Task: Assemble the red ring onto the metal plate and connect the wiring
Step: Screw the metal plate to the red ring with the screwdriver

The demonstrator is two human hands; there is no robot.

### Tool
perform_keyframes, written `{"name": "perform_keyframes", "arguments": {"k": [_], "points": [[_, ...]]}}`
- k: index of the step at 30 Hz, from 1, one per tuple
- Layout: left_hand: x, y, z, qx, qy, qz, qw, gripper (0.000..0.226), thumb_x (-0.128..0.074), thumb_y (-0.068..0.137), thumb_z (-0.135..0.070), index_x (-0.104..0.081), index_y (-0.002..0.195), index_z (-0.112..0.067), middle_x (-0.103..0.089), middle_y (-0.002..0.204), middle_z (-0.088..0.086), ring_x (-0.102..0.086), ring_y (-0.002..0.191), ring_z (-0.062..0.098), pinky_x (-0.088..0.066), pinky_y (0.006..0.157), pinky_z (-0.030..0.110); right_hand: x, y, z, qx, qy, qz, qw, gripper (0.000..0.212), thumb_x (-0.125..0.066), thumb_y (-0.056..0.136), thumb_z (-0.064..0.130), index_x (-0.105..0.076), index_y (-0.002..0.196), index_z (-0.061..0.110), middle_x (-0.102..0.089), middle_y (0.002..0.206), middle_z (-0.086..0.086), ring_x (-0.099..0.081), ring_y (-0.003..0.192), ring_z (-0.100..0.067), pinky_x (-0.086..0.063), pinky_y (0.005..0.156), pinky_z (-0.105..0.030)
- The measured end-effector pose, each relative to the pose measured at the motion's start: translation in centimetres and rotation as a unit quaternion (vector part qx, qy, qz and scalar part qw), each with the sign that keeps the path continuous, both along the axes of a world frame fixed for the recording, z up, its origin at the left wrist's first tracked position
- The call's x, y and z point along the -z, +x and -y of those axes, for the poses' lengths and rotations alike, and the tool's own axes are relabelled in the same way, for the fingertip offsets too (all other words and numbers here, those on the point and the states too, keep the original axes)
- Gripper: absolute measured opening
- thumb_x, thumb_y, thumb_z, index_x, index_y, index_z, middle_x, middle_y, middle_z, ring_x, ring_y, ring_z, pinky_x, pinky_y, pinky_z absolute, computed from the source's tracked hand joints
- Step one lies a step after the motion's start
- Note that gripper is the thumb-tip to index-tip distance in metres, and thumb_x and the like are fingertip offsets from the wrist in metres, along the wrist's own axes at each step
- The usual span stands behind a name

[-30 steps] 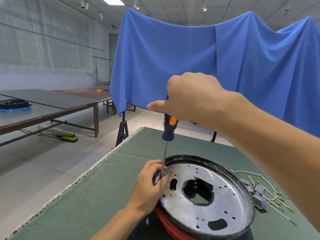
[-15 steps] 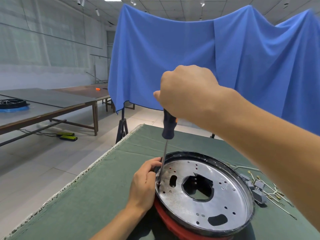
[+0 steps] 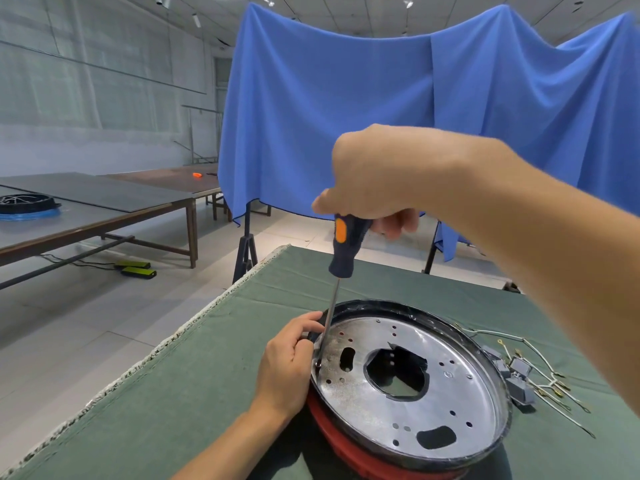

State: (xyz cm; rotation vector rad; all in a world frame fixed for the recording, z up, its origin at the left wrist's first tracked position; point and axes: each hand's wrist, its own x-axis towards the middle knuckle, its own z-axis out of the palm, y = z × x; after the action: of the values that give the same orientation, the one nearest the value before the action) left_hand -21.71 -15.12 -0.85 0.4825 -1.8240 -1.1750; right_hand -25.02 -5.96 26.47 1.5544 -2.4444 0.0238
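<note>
Green cloth covers our worktop (image 3: 194, 393). On it the metal plate (image 3: 408, 382) lies over the red ring (image 3: 346, 445), wires (image 3: 540, 368) just beside. Our right hand (image 3: 384, 174) grips the screwdriver (image 3: 343, 251); our left hand (image 3: 287, 365) holds the plate's rim. Behind hangs a blue sheet (image 3: 381, 109), with long tables (image 3: 86, 209) across the tiled floor (image 3: 86, 323).
</note>
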Motion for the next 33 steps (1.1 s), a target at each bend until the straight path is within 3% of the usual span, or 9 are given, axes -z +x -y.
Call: {"name": "perform_keyframes", "arguments": {"k": [5,7,10,14,18,21,25,29,33], "points": [[0.1,0.1,-0.1,0.001,0.006,0.000,1.000,0.035,-0.038,0.076,-0.022,-0.071,0.087,-0.023,-0.064,0.114,-0.025,-0.055,0.109,-0.009,-0.044,0.087,0.014,-0.1,-0.2,-0.9,0.003,0.008,0.084,0.996,0.017,-0.060,0.084,0.031,-0.056,0.091,0.016,-0.069,0.056,0.000,-0.065,0.041,-0.013,-0.051,0.051,-0.022],[0.1,0.1,-0.1,0.002,0.008,-0.002,1.000,0.035,-0.038,0.076,-0.021,-0.071,0.087,-0.022,-0.065,0.114,-0.024,-0.056,0.109,-0.008,-0.045,0.089,0.017,0.2,-0.5,-1.0,-0.006,-0.010,0.060,0.998,0.019,-0.058,0.087,0.031,-0.056,0.079,0.014,-0.059,0.040,0.003,-0.055,0.031,-0.010,-0.036,0.034,-0.015],[0.1,0.1,0.0,0.000,0.013,0.000,1.000,0.035,-0.038,0.075,-0.020,-0.071,0.086,-0.020,-0.066,0.116,-0.018,-0.057,0.111,-0.003,-0.047,0.093,0.026,0.5,-1.0,-0.9,0.012,-0.049,-0.012,0.999,0.036,-0.055,0.089,0.037,-0.047,0.063,0.014,-0.053,0.042,0.001,-0.051,0.036,-0.016,-0.034,0.041,-0.020],[0.1,0.1,-0.1,0.000,0.012,-0.002,1.000,0.035,-0.038,0.075,-0.020,-0.071,0.086,-0.020,-0.066,0.114,-0.022,-0.057,0.111,-0.003,-0.047,0.094,0.025,0.2,-0.9,-1.5,0.006,-0.013,0.121,0.993,0.020,-0.055,0.090,0.033,-0.055,0.093,0.013,-0.068,0.065,-0.001,-0.065,0.043,-0.012,-0.045,0.041,-0.016],[0.2,0.0,0.1,0.001,0.013,-0.002,1.000,0.035,-0.038,0.074,-0.018,-0.071,0.086,-0.016,-0.067,0.117,-0.014,-0.059,0.112,0.004,-0.048,0.097,0.034,0.8,-1.8,-1.6,0.032,-0.067,0.000,0.997,0.037,-0.052,0.092,0.043,-0.046,0.069,0.015,-0.056,0.054,-0.001,-0.053,0.042,-0.018,-0.036,0.042,-0.021],[0.3,0.0,0.1,0.005,0.017,-0.010,1.000,0.034,-0.038,0.074,-0.018,-0.071,0.085,-0.018,-0.067,0.114,-0.019,-0.059,0.111,0.000,-0.048,0.095,0.032,0.7,-1.6,-1.8,0.010,-0.039,0.118,0.992,0.024,-0.057,0.089,0.039,-0.052,0.090,0.016,-0.067,0.070,-0.003,-0.067,0.050,-0.017,-0.049,0.040,-0.022],[0.4,-0.2,0.2,0.005,0.021,-0.010,1.000,0.034,-0.038,0.075,-0.017,-0.071,0.085,-0.018,-0.067,0.117,-0.015,-0.059,0.112,0.004,-0.048,0.097,0.036,1.0,-2.2,-1.7,0.022,-0.085,-0.042,0.995,0.047,-0.051,0.089,0.056,-0.045,0.068,0.015,-0.056,0.056,-0.001,-0.052,0.045,-0.017,-0.031,0.044,-0.023],[0.5,-0.1,0.2,0.001,0.013,-0.006,1.000,0.034,-0.038,0.075,-0.018,-0.071,0.085,-0.020,-0.066,0.115,-0.019,-0.058,0.111,-0.001,-0.048,0.097,0.033,0.5,-1.7,-1.7,0.002,-0.029,0.119,0.993,0.026,-0.053,0.089,0.037,-0.054,0.094,0.012,-0.071,0.076,-0.005,-0.070,0.054,-0.019,-0.054,0.047,-0.025],[0.5,-0.2,0.2,0.001,0.014,-0.008,1.000,0.034,-0.038,0.074,-0.018,-0.071,0.082,-0.019,-0.067,0.116,-0.017,-0.059,0.111,0.000,-0.047,0.096,0.032,1.0,-1.8,-1.7,0.006,-0.061,-0.010,0.998,0.035,-0.052,0.092,0.039,-0.047,0.069,0.013,-0.054,0.039,0.000,-0.051,0.034,-0.016,-0.032,0.037,-0.019]]}}
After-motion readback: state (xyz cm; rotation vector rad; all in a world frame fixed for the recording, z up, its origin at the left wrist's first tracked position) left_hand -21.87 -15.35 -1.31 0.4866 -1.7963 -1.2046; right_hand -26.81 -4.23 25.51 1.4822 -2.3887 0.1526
